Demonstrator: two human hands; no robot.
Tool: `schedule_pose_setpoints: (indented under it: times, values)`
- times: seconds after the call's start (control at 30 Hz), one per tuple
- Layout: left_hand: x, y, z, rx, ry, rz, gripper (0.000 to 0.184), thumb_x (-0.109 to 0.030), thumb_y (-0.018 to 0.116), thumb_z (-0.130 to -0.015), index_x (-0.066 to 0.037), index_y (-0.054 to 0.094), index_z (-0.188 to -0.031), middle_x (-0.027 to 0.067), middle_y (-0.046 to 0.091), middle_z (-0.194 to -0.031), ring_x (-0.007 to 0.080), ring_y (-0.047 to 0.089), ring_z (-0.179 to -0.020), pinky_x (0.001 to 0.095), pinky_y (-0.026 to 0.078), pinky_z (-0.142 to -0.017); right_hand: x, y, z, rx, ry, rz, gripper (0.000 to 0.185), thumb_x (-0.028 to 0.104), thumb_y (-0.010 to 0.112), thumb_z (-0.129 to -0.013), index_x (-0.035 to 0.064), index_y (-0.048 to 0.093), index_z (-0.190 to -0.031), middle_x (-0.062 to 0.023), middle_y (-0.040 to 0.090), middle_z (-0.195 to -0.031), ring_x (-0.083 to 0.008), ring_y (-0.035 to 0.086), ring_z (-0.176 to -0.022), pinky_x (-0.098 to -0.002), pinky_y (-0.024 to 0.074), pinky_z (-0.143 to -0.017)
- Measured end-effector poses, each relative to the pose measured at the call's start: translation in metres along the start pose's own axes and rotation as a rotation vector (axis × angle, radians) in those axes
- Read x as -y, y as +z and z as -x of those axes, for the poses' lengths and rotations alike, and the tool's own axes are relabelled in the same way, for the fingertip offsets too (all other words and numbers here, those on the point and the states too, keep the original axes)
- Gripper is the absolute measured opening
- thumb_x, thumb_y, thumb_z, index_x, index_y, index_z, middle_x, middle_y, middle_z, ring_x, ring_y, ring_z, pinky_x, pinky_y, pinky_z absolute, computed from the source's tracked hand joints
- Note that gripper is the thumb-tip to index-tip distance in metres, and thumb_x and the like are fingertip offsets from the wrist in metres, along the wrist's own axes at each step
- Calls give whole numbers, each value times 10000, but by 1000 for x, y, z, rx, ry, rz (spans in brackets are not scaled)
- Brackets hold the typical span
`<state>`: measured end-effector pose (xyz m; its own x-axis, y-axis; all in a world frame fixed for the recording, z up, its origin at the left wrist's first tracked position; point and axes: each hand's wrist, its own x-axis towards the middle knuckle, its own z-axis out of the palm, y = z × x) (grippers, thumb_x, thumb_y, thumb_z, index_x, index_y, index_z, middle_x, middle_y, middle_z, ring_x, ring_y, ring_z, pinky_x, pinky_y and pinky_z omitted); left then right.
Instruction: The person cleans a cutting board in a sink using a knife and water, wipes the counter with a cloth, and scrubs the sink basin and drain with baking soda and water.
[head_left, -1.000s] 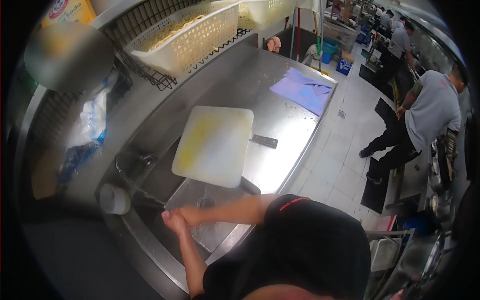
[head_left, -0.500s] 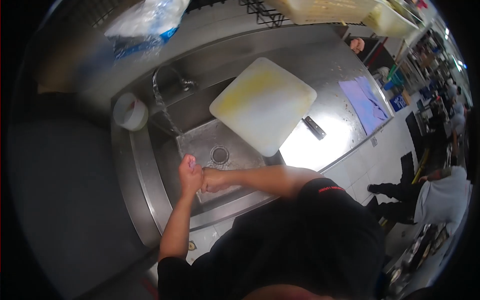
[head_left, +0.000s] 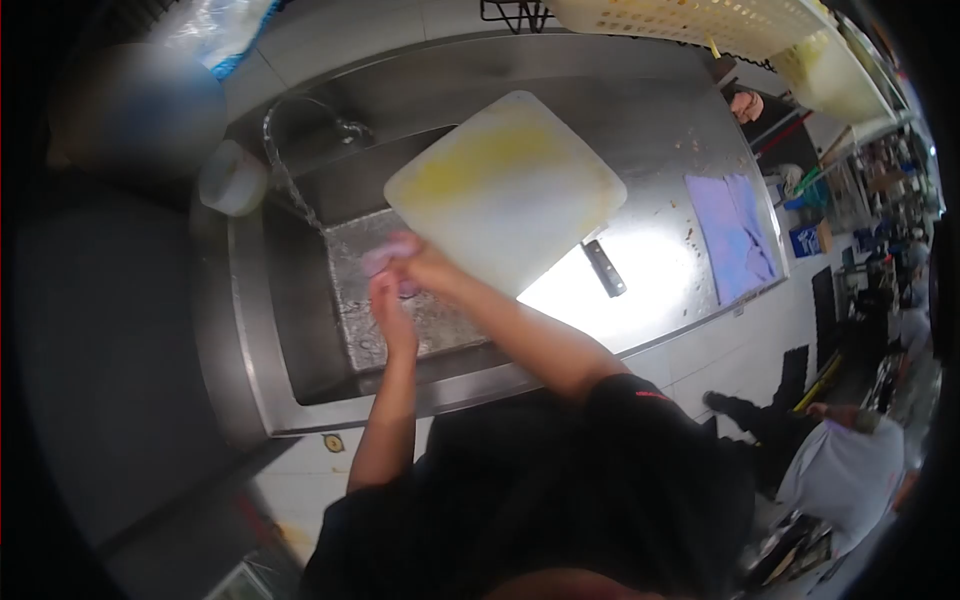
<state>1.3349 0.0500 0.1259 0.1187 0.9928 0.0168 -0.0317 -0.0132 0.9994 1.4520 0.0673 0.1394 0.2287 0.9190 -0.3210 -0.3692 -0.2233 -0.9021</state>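
Over the sink [head_left: 360, 340], both my hands are together on a small crumpled purple cloth [head_left: 378, 260], blurred by motion. My right hand [head_left: 425, 266] grips it from the right. My left hand [head_left: 392, 312] is just below, its fingers against the cloth and partly hidden. Beside my right hand, a white cutting board [head_left: 510, 190] with yellow stains rests across the sink's right side and the counter. A knife [head_left: 605, 268] with a dark handle pokes out from under the board's right edge. From the curved faucet [head_left: 300, 105], water runs into the sink's left part.
A white tub [head_left: 233, 178] stands at the sink's back left corner. On the right of the steel counter [head_left: 650, 110] lie a folded purple cloth [head_left: 730, 235] and food scraps. A perforated basket [head_left: 690, 18] hangs above. Another person [head_left: 845, 480] in a light shirt stands to the right.
My hands have moved up and away from me over the sink, from a tight clasp around the cloth to a looser hold showing more of it. The head view has shifted.
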Motion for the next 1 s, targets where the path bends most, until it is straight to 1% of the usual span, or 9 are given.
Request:
schedule_pose_setpoints:
  times: [0.1, 0.23, 0.27, 0.33, 0.47, 0.6, 0.77, 0.9, 1.0]
  values:
    - [3, 51, 9, 236, 176, -21, 328, -251, 560, -978, -35, 552, -1225, 110, 598, -1202, 211, 550, -1095, 373, 409, -993, 53, -139, -5, -136, -106, 143, 277, 201, 581, -940, 24, 641, -1144, -80, 693, -851, -167, 641, -639, -337, 527, -541]
    - [38, 70, 13, -94, -458, -19, 503, -448, 455, -1014, -45, 542, -1302, 140, 556, -1342, 251, 504, -1252, 376, 350, -1083, 140, -322, -21, -296, -428, 673, 387, 120, 558, -861, 52, 604, -1239, -121, 683, -978, -256, 673, -855, -396, 559, -752]
    - [49, 76, 8, -68, -827, 275, 582, -516, 427, -1016, -42, 530, -1339, 149, 519, -1409, 272, 483, -1296, 378, 329, -1112, 127, -325, -32, -271, -428, 669, 387, 120, 558, -861, 52, 604, -1239, -121, 683, -978, -256, 673, -855, -396, 559, -752]
    - [73, 94, 10, -48, -725, 395, 685, -593, 409, -987, -38, 486, -1380, 149, 510, -1419, 282, 473, -1305, 397, 326, -1118, 89, -332, -43, -495, -384, 1325, 353, 75, 539, -829, 69, 655, -1163, -140, 686, -1029, -311, 675, -888, -410, 555, -784]
    - [68, 96, 1, 158, -611, 589, 911, -740, 380, -914, -15, 350, -1465, 165, 494, -1427, 305, 443, -1336, 449, 310, -1137, -50, -129, -6, 112, -482, 1248, 238, 124, 589, -761, 140, 735, -949, -98, 699, -1006, -327, 622, -1011, -461, 476, -923]
    - [64, 65, -7, 81, -767, 1006, 936, -752, 333, -916, 2, 281, -1468, 201, 427, -1464, 310, 381, -1384, 447, 276, -1156, 4, -166, -2, 22, -929, 977, 173, 101, 596, -770, 145, 716, -888, -91, 701, -968, -312, 631, -975, -462, 500, -877]
    - [61, 64, -7, 226, -765, 880, 919, -747, 323, -921, -20, 295, -1482, 175, 417, -1492, 318, 371, -1393, 460, 250, -1168, 9, -278, 14, -669, -395, 1010, 218, 51, 512, -826, 72, 697, -938, -154, 687, -945, -335, 654, -913, -466, 478, -853]
    - [63, 57, -12, 266, -823, 951, 843, -710, 311, -952, -32, 335, -1452, 158, 439, -1461, 320, 393, -1376, 492, 280, -1148, -22, -75, 90, -194, -641, 1076, 203, 2, 572, -706, 99, 698, -832, -122, 673, -931, -336, 632, -912, -482, 468, -861]
    - [45, 52, -30, 274, -943, 1005, 795, -683, 307, -968, -55, 342, -1454, 130, 462, -1438, 345, 405, -1361, 541, 277, -1141, 6, -118, 85, -275, -693, 719, 127, 59, 580, -831, 34, 672, -914, -117, 672, -945, -319, 635, -938, -480, 478, -882]
